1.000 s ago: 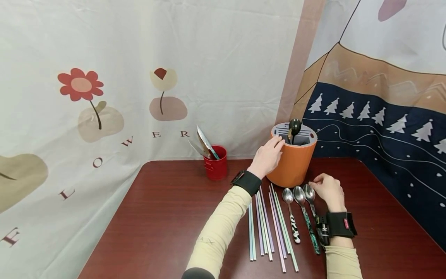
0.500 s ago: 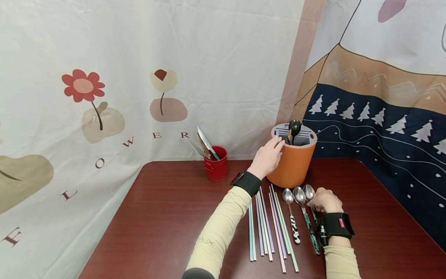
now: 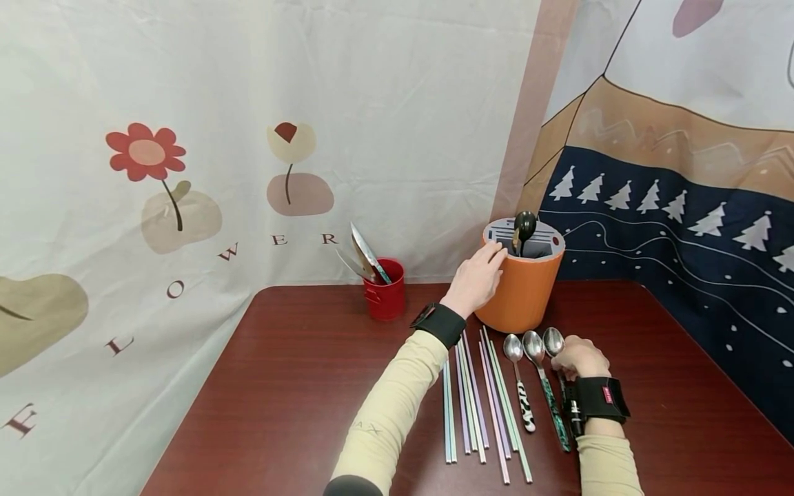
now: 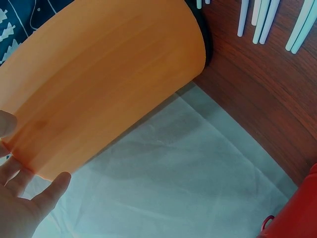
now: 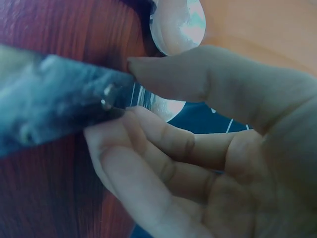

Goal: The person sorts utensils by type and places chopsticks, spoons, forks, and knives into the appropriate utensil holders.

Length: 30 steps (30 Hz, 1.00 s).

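Note:
An orange cylindrical utensil holder (image 3: 524, 296) stands at the back of the table; a dark spoon (image 3: 526, 224) pokes out of its slotted grey top. My left hand (image 3: 474, 282) holds the holder's near-left rim, and its fingers show at the rim in the left wrist view. With thumb and fingers, my right hand (image 3: 581, 359) pinches the rightmost spoon (image 5: 64, 101) where its marbled handle meets the metal. That spoon's bowl points toward the holder. Left of it lie a spoon with a marbled green handle (image 3: 554, 406) and one with a black-and-white handle (image 3: 525, 408).
Several pastel chopsticks (image 3: 494, 415) lie in groups left of the spoons. A small red bucket (image 3: 386, 303) with knives (image 3: 366, 251) stands at the back, left of the holder. Printed cloth hangs behind the table (image 3: 298, 386).
My right hand has come down from beside the spoon's bowl to its neck and taken hold of it. The spoon has shifted slightly. My left hand stays in place.

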### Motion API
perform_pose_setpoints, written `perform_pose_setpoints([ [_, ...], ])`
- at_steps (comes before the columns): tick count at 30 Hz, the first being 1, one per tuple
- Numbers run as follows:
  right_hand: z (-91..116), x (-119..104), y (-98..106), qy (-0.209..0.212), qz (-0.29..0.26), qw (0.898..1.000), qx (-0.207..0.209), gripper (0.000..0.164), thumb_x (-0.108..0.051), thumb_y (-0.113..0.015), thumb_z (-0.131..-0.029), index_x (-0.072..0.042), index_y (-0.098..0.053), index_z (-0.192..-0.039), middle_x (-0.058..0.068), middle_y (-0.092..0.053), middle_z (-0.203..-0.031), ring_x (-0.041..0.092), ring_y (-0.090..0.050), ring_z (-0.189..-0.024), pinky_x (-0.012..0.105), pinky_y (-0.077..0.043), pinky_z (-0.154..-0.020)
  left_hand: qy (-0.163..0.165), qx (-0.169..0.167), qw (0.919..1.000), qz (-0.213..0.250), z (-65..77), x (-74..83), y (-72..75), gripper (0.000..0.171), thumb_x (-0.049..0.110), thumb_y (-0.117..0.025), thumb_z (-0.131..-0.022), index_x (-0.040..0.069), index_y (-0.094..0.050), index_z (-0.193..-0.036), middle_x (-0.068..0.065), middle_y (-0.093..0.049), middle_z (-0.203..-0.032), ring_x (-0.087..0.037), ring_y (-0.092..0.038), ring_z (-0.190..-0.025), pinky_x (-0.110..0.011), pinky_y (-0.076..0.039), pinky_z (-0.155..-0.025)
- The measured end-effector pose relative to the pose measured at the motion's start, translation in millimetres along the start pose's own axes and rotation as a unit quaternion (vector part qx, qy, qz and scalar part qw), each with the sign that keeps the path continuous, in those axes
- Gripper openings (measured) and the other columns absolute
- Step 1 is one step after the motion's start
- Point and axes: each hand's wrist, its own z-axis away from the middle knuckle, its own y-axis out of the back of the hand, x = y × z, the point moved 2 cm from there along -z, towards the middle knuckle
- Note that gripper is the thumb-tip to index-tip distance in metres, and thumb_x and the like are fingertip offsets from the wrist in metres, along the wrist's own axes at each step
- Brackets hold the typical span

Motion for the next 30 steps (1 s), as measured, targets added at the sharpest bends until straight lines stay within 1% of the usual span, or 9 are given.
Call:
perform_pose_setpoints([
  [4, -0.9, 4.1, 0.1, -0.005, -0.002, 1.000, 0.002, 0.020, -0.013, -0.060, -0.079, -0.008, -0.055, -0.061, 0.001, -0.051, -0.051, 0.018, -0.052, -0.051, 0.031, -0.038, -0.052, 0.000, 0.000, 1.0000, 0.002, -0.7, -0.1, -0.6, 0.043, 0.029, -0.048, -0.099, 0.018, -0.046, -0.140, 0.002, -0.046, -0.143, -0.010, -0.045, -0.132, -0.022, -0.051, -0.093],
  [9, -0.5, 8.4, 3.4, -0.008, -0.013, 1.000, 0.011, 0.020, -0.014, -0.061, -0.080, -0.007, -0.055, -0.063, 0.001, -0.051, -0.052, 0.018, -0.053, -0.051, 0.030, -0.038, -0.051, 0.000, 0.001, 1.0000, 0.003, -0.8, -0.3, -0.8, 0.043, 0.029, -0.048, -0.099, 0.018, -0.046, -0.140, 0.002, -0.047, -0.143, -0.010, -0.045, -0.132, -0.022, -0.050, -0.093],
  [15, 1.5, 11.1, 10.1, -0.002, -0.028, 0.999, 0.036, 0.023, -0.017, -0.060, -0.083, -0.009, -0.053, -0.062, 0.000, -0.050, -0.053, 0.016, -0.053, -0.052, 0.029, -0.039, -0.050, 0.001, 0.000, 1.0000, 0.005, -1.1, -0.2, -1.3, 0.043, 0.029, -0.048, -0.099, 0.017, -0.046, -0.140, 0.002, -0.047, -0.143, -0.010, -0.044, -0.133, -0.022, -0.049, -0.096],
  [19, 3.2, 9.3, 16.8, -0.006, -0.024, 0.998, 0.050, 0.027, -0.021, -0.059, -0.086, -0.009, -0.054, -0.063, -0.001, -0.048, -0.053, 0.017, -0.051, -0.052, 0.029, -0.037, -0.050, -0.005, 0.011, 0.9999, 0.000, -0.6, -0.4, -1.6, 0.042, 0.028, -0.049, -0.099, 0.017, -0.047, -0.140, 0.001, -0.048, -0.142, -0.011, -0.045, -0.133, -0.022, -0.049, -0.095],
  [23, 6.7, 5.6, 24.4, -0.013, -0.024, 0.997, 0.069, 0.030, -0.025, -0.058, -0.088, -0.009, -0.056, -0.062, 0.001, -0.053, -0.056, 0.019, -0.052, -0.056, 0.030, -0.036, -0.050, -0.007, 0.014, 0.9999, -0.006, -0.3, -0.5, -2.1, 0.042, 0.028, -0.049, -0.099, 0.017, -0.047, -0.139, 0.001, -0.048, -0.142, -0.011, -0.044, -0.134, -0.021, -0.049, -0.095],
  [26, 11.0, 2.3, 28.8, -0.008, -0.033, 0.995, 0.098, 0.031, -0.027, -0.057, -0.088, -0.010, -0.058, -0.062, 0.003, -0.055, -0.059, 0.020, -0.052, -0.058, 0.030, -0.036, -0.049, -0.008, 0.016, 0.9998, -0.008, 0.1, -0.5, -1.8, 0.041, 0.028, -0.049, -0.099, 0.017, -0.048, -0.139, 0.001, -0.048, -0.142, -0.011, -0.044, -0.134, -0.021, -0.049, -0.095],
  [28, 14.8, -0.3, 31.7, 0.003, -0.042, 0.991, 0.129, 0.029, -0.026, -0.057, -0.088, -0.009, -0.060, -0.064, 0.003, -0.053, -0.060, 0.020, -0.050, -0.058, 0.030, -0.035, -0.047, -0.008, 0.018, 0.9998, -0.007, 0.5, -0.4, -1.4, 0.041, 0.028, -0.049, -0.099, 0.017, -0.048, -0.139, 0.001, -0.049, -0.142, -0.011, -0.044, -0.134, -0.022, -0.050, -0.095],
  [30, 18.7, -3.3, 34.1, 0.016, -0.052, 0.985, 0.166, 0.026, -0.026, -0.057, -0.088, -0.007, -0.062, -0.070, 0.003, -0.052, -0.061, 0.021, -0.049, -0.058, 0.030, -0.035, -0.046, -0.008, 0.019, 0.9998, -0.005, 1.0, -0.2, -0.8, 0.041, 0.028, -0.049, -0.099, 0.017, -0.048, -0.139, 0.001, -0.049, -0.141, -0.011, -0.045, -0.134, -0.022, -0.050, -0.094],
])
